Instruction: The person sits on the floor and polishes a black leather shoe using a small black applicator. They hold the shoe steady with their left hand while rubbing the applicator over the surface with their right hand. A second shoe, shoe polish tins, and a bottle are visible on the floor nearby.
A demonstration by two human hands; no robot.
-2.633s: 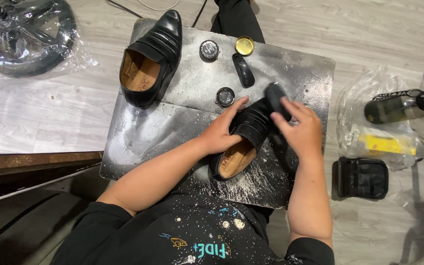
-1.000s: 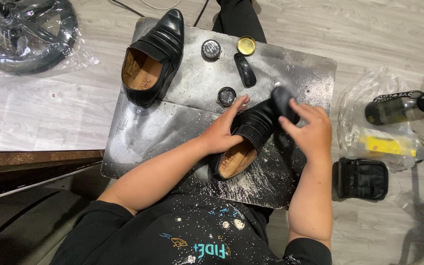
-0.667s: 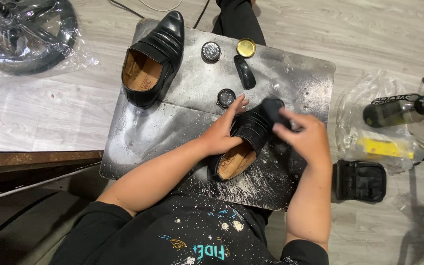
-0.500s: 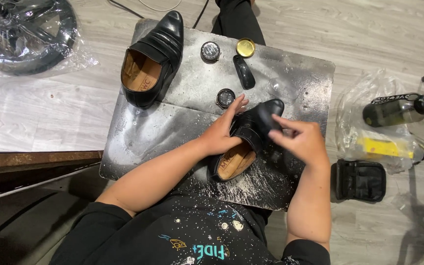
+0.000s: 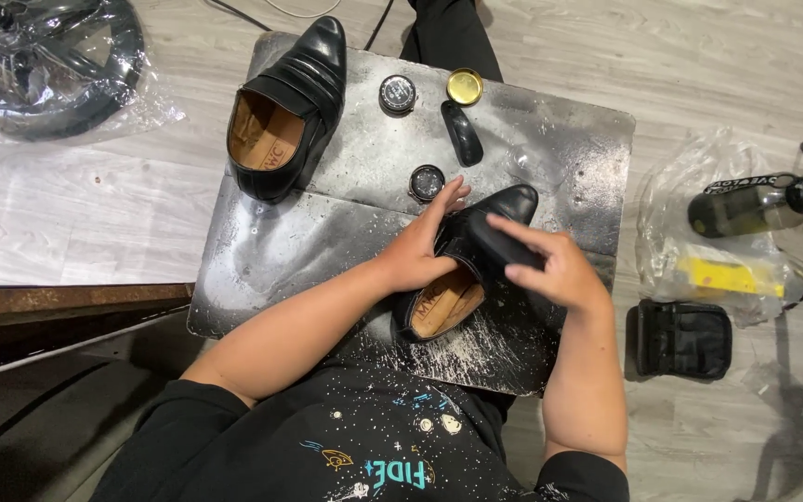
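Observation:
A black leather shoe (image 5: 513, 201) lies on a stained metal sheet (image 5: 327, 242), toe pointing away from me. My left hand (image 5: 425, 244) clasps its side and holds it steady. My right hand (image 5: 555, 265) grips a black shoe brush (image 5: 504, 244) and presses it against the shoe's upper. The tan insole (image 5: 443, 305) shows at the shoe's opening, close to my body.
A second black shoe (image 5: 285, 107) stands at the sheet's far left. Two dark tins (image 5: 397, 93) (image 5: 427, 181), a gold lid (image 5: 465, 85) and a small black brush (image 5: 462, 132) lie beyond. A bottle (image 5: 755, 204), yellow packet (image 5: 727, 276) and black pouch (image 5: 680, 339) sit on the right floor.
My right hand has drawn the brush back from the shoe's toe toward its middle, stroking along the upper. My left hand has stayed on the shoe.

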